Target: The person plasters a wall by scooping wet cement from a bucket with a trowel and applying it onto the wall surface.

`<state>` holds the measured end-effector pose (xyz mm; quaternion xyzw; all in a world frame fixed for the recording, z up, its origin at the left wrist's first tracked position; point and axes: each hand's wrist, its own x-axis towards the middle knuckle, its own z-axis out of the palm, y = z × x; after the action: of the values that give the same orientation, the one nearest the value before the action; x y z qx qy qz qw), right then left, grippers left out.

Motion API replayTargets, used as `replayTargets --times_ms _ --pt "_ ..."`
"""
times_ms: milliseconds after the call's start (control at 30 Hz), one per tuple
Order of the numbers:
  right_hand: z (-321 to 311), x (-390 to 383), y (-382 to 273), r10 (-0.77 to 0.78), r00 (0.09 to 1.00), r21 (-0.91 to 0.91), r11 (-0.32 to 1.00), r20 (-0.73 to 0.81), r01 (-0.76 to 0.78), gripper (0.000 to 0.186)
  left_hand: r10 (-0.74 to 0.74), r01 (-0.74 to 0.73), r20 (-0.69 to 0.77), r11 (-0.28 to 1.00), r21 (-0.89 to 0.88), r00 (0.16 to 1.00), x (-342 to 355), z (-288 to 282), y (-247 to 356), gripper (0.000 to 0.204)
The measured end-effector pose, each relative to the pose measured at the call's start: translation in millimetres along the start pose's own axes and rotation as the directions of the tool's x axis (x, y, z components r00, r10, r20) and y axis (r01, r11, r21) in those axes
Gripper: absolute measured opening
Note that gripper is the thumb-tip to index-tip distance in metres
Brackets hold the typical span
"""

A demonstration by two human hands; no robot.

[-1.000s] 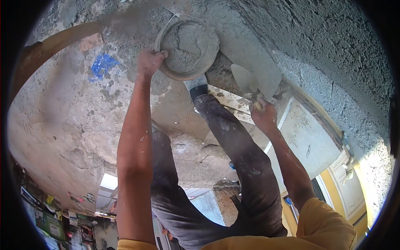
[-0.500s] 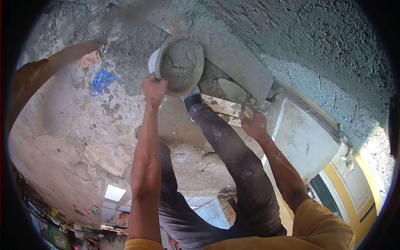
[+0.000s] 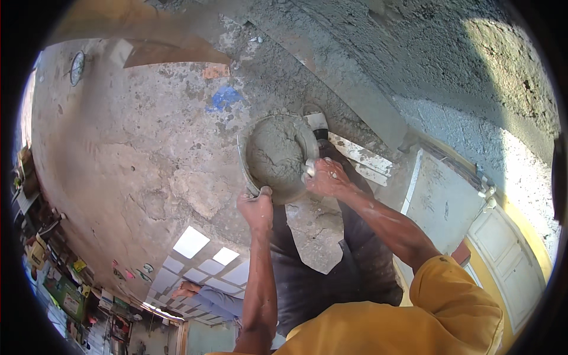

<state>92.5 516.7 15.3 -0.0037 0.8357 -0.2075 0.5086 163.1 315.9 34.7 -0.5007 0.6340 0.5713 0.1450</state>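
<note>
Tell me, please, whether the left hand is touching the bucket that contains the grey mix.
Touching. The head view shows the left hand at the near-left side of the bucket, its thumb lying on the rim.

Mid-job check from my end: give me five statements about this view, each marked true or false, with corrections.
1. The person's bare left hand grips the rim of the round, mortar-smeared bucket. True.
2. The bucket is empty. False: wet-looking grey mortar lies in it.
3. The person's bare right hand is at the bucket's right side in the picture. True.
4. The irregular bright blue patch is right of the bucket. False: it appears above and left of it.
5. The person's short-sleeved cloth top is red. False: it is yellow.
</note>
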Motion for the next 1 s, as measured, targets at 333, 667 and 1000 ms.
replayTargets --times_ms 333,667,1000 --pt "-64 -225 -116 -0.136 0.963 0.014 0.99 -0.234 0.143 0.05 -0.01 -0.049 -0.151 0.925 -0.378 0.988 -140 -175 27 0.028" --pt "-263 -400 -199 -0.606 0.701 -0.302 0.795 -0.375 0.526 0.037 -0.165 0.006 -0.324 0.898 -0.441 0.932 -142 -250 -40 0.056" --pt "-507 -374 -148 -0.326 0.706 0.291 0.744 -0.629 0.602 0.023 -0.268 -0.015 -0.651 0.918 -0.395 0.71 -179 -256 -38 0.045"
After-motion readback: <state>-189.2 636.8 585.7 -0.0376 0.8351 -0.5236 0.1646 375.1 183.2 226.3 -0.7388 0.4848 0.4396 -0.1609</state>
